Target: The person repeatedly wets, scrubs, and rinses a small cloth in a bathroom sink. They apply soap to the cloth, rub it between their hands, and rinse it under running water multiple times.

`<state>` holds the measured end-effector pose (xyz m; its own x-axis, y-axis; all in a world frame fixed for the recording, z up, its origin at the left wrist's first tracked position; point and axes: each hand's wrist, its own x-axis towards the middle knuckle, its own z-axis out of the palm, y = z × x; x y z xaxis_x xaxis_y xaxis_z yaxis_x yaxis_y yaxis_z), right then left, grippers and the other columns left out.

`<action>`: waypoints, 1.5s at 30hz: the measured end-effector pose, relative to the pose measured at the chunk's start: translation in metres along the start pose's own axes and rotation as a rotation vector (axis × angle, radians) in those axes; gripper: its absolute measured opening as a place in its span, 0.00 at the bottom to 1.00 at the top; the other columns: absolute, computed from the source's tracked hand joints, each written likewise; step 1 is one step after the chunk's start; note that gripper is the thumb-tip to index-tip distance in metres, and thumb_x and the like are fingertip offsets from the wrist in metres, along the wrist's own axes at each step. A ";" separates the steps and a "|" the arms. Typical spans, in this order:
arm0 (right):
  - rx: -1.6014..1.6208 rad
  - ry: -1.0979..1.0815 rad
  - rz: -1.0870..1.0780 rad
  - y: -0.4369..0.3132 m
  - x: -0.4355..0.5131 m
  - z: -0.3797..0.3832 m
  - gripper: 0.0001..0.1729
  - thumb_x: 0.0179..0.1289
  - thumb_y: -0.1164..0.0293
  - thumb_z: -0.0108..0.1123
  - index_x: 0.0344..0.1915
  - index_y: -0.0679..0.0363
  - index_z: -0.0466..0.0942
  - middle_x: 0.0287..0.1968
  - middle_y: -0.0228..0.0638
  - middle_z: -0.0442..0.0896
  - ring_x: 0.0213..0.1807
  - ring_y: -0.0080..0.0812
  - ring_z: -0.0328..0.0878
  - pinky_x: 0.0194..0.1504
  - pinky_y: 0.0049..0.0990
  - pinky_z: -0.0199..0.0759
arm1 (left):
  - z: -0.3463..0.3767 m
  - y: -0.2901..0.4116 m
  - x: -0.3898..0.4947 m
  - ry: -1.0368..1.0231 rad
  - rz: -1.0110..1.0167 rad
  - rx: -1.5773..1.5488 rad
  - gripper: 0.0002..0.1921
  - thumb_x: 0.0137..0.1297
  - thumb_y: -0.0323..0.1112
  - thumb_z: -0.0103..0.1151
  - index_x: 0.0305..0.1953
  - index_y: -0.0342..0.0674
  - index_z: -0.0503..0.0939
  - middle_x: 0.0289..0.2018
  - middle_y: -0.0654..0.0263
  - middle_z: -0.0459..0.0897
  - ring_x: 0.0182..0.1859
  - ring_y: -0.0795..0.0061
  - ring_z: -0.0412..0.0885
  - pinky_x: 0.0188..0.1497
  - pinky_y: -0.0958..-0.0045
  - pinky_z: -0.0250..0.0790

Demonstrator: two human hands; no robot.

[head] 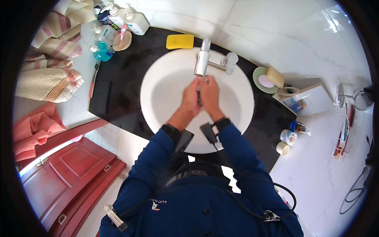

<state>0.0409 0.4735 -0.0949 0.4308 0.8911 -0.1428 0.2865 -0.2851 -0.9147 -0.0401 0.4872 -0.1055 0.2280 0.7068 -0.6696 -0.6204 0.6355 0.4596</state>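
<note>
Under the spout of a chrome faucet (pixel 202 63), my left hand (pixel 189 96) and my right hand (pixel 210 93) are pressed close together, fingers partly curled. Something dark and shiny shows in the narrow gap between the palms; it is blurred, and whether it is an object or water I cannot tell. Both hands are above the basin of a white oval sink (pixel 165 118). The lever handle (pixel 231 62) stands right of the spout. A yellow sponge or soap bar (pixel 180 41) lies behind the sink's rim. Dark devices are strapped at both wrists.
On the black countertop (pixel 124 80), pump bottles (pixel 136 23) and a small bowl (pixel 124 41) stand back left. A green soap dish (pixel 260 72), a tub of cotton swabs (pixel 288 137) and a small cup (pixel 282 148) are at the right. Towels (pixel 47 84) hang left, above a red door (pixel 80 166).
</note>
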 end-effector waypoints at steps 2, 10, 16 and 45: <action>-0.011 -0.076 -0.008 0.001 0.003 -0.005 0.14 0.68 0.61 0.55 0.41 0.62 0.75 0.36 0.54 0.84 0.42 0.60 0.82 0.45 0.50 0.73 | -0.003 -0.004 -0.002 -0.140 -0.104 -0.077 0.20 0.78 0.49 0.45 0.57 0.43 0.75 0.51 0.63 0.81 0.55 0.65 0.79 0.61 0.61 0.72; -0.203 -0.053 -0.176 0.002 0.000 -0.009 0.14 0.68 0.62 0.56 0.42 0.63 0.75 0.42 0.56 0.82 0.46 0.57 0.78 0.46 0.47 0.70 | -0.001 -0.007 0.001 -0.150 -0.107 -0.122 0.21 0.79 0.52 0.43 0.55 0.43 0.76 0.52 0.61 0.82 0.56 0.63 0.79 0.60 0.58 0.73; -0.314 -0.150 -0.629 -0.003 -0.007 -0.011 0.29 0.65 0.60 0.60 0.63 0.63 0.72 0.53 0.57 0.79 0.59 0.53 0.74 0.62 0.40 0.65 | -0.022 0.028 0.023 -0.147 -0.023 -0.073 0.15 0.77 0.41 0.49 0.52 0.36 0.77 0.40 0.64 0.82 0.44 0.71 0.80 0.51 0.66 0.76; -0.932 -0.219 -0.902 0.065 0.041 -0.101 0.22 0.52 0.74 0.66 0.50 0.57 0.79 0.56 0.47 0.75 0.62 0.54 0.69 0.62 0.46 0.65 | -0.093 0.058 -0.042 0.092 0.994 1.490 0.20 0.63 0.33 0.61 0.56 0.33 0.78 0.63 0.43 0.73 0.63 0.44 0.72 0.68 0.57 0.63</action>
<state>0.1638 0.4559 -0.1221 -0.3429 0.9088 0.2378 0.9159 0.3797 -0.1304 -0.1558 0.4656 -0.1050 0.1583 0.9752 0.1545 0.6574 -0.2209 0.7204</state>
